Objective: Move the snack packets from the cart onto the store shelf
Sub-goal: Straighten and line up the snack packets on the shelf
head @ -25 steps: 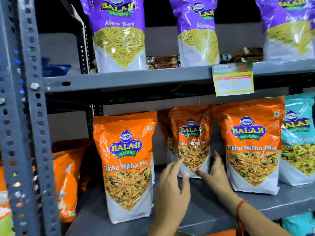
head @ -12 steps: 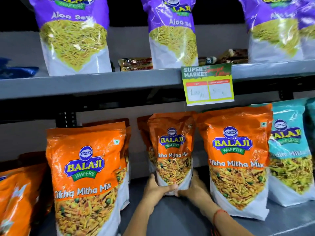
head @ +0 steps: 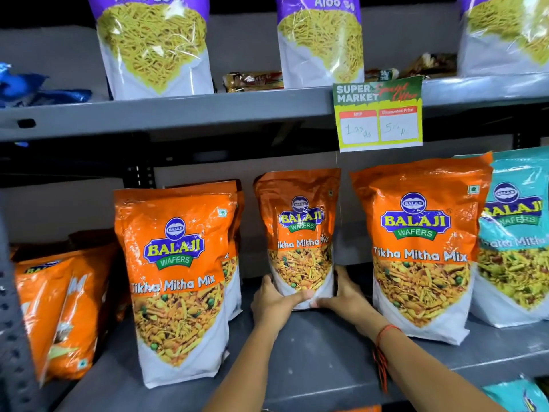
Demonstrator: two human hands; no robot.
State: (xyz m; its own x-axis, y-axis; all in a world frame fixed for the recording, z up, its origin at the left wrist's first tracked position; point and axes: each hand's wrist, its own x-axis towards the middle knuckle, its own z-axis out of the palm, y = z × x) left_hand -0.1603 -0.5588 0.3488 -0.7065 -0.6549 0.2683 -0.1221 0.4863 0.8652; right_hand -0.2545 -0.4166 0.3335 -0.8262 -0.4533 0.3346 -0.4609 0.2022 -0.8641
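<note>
Orange Tikha Mitha Mix packet (head: 300, 233) stands upright toward the back of the grey metal shelf (head: 312, 352), in the gap between two larger orange packets. Left hand (head: 274, 301) grips its lower left corner, thumb laid across the white base in front, fingers wrapped behind. Right hand (head: 344, 292) clasps the lower right corner, thumb at the front bottom edge, fingers up along the side. Both grips closed on the packet; its base looks to be on or just at the shelf surface, cannot tell which.

Left front orange packet (head: 178, 281) stands upright near the shelf front edge, with another orange pack directly behind it. Right orange packet (head: 421, 242) upright, just beside the right hand, overlapping a teal packet (head: 517, 233) at the far right. More orange packs (head: 65, 310) lean at the far left, blurred.

Red thread band (head: 384, 334) on the right wrist.

Upper shelf (head: 178, 113) carries purple Aloo Sev packets (head: 154, 46), upright and well apart, with small brown wrapped bars (head: 252, 81) lying between them. Price tag (head: 378, 114), green and yellow, hangs off the upper shelf's front edge, above the held packet and slightly right. Cart not visible.
</note>
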